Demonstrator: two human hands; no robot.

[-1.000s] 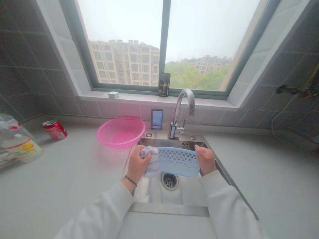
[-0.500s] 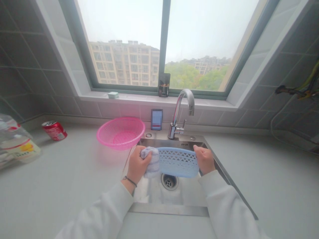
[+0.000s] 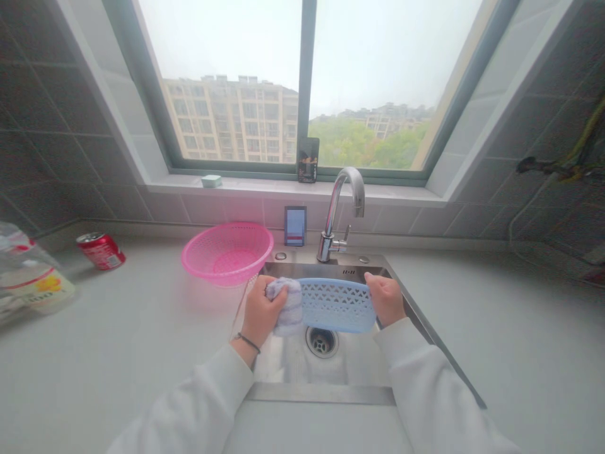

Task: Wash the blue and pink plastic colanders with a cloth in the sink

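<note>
Above the steel sink [image 3: 363, 366] I hold a light blue plastic basket [image 3: 338, 306] with rows of cut-out holes, tilted on its side. My right hand [image 3: 386, 299] is closed round its right end. At the left end, my left hand [image 3: 262, 309] grips a whitish-purple cloth [image 3: 289, 306], which lies against the basket; the fingers behind the cloth are hidden. The drain [image 3: 322, 342] shows below the basket. Behind the sink rises a chrome faucet [image 3: 338, 214], and no water is seen running from it.
A pink colander [image 3: 227, 255] stands left of the sink on the white counter [image 3: 142, 340]. Farther left are a red can [image 3: 101, 251] and a plastic bottle [image 3: 35, 277]. A phone-like screen [image 3: 295, 226] leans behind the sink. A black packet [image 3: 308, 161] and a small green box [image 3: 211, 181] sit on the sill.
Both hands keep their hold on the cloth and basket. The basket's lower edge sits slightly higher, and the whole view has shifted a little.
</note>
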